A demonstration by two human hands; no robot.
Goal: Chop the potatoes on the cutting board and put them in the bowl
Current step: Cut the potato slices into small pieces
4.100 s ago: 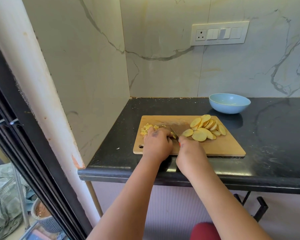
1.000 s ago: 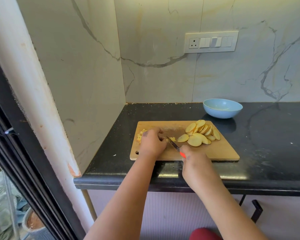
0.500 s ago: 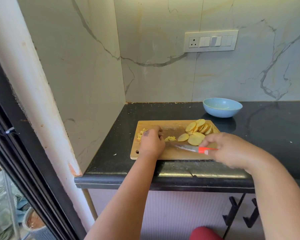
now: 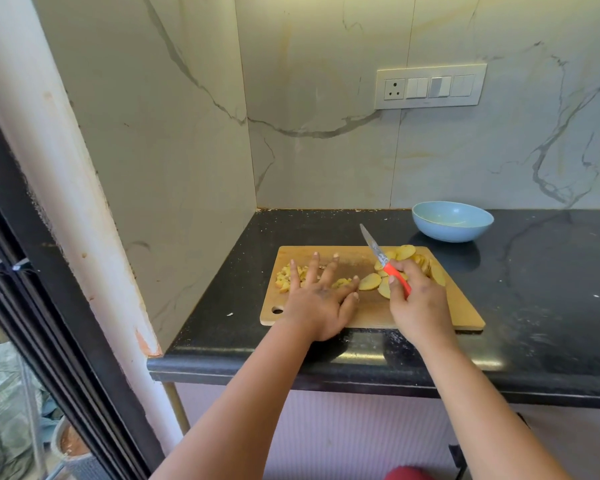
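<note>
A wooden cutting board (image 4: pixel 461 311) lies on the black counter. Small chopped potato pieces (image 4: pixel 284 277) sit at its left end, a few more (image 4: pixel 342 282) just right of my fingers. Round potato slices (image 4: pixel 404 252) are piled at the board's right side. My left hand (image 4: pixel 317 296) lies flat on the board with fingers spread, over the chopped pieces. My right hand (image 4: pixel 418 294) grips the red handle of a knife (image 4: pixel 378 252), blade raised and pointing up-left, over the slices. A light blue bowl (image 4: pixel 452 221) stands behind the board to the right, with no potato in it.
A marble wall closes the counter on the left and behind. A switch panel (image 4: pixel 430 86) is on the back wall. The black counter (image 4: pixel 551 289) stretches right of the board, its front edge near me. A black door frame (image 4: pixel 32 306) stands at far left.
My right hand has come back over the slices and lifted the knife blade up. My left hand has spread its fingers flat on the board.
</note>
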